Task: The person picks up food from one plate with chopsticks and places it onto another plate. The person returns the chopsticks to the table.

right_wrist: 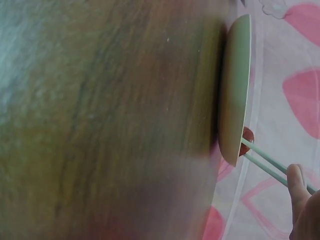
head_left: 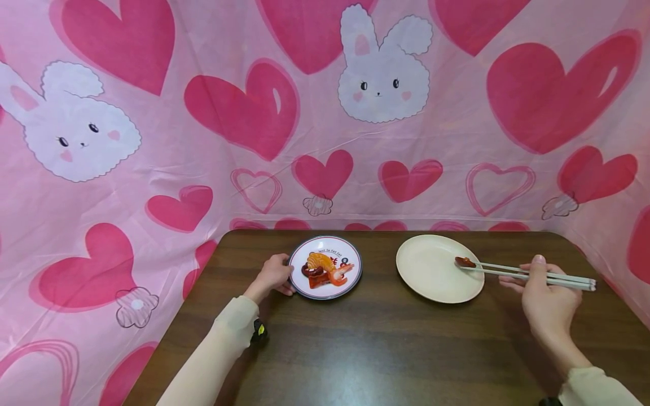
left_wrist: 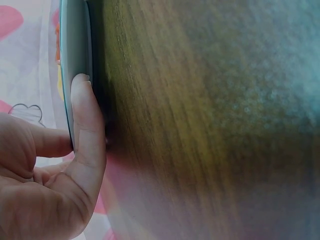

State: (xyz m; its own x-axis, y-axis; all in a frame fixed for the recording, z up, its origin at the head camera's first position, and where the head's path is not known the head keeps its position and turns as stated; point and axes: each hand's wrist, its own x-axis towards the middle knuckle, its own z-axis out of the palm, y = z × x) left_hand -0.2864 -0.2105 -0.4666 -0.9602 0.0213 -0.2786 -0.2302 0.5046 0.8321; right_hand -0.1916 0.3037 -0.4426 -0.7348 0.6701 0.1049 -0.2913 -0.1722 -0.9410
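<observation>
My left hand [head_left: 274, 276] grips the left rim of a small white plate [head_left: 311, 246] with a dark blue edge. In the left wrist view, the fingers [left_wrist: 88, 110] are on either side of the plate's edge [left_wrist: 76, 50]. On that plate lie several food pieces: a shrimp [head_left: 343, 274], a ribbed yellow-orange piece [head_left: 320, 261] and dark red pieces [head_left: 316, 275]. My right hand [head_left: 550, 301] holds a pair of pale chopsticks [head_left: 500, 269]. Between their tips is a small reddish-brown food piece [head_left: 464, 262], at the right side of a cream plate [head_left: 431, 270].
Both plates stand toward the back of a dark brown wooden table [head_left: 376, 349], with a gap between them. Behind the table hangs a pink cloth [head_left: 315, 135] with hearts and rabbit faces, which also runs along both sides.
</observation>
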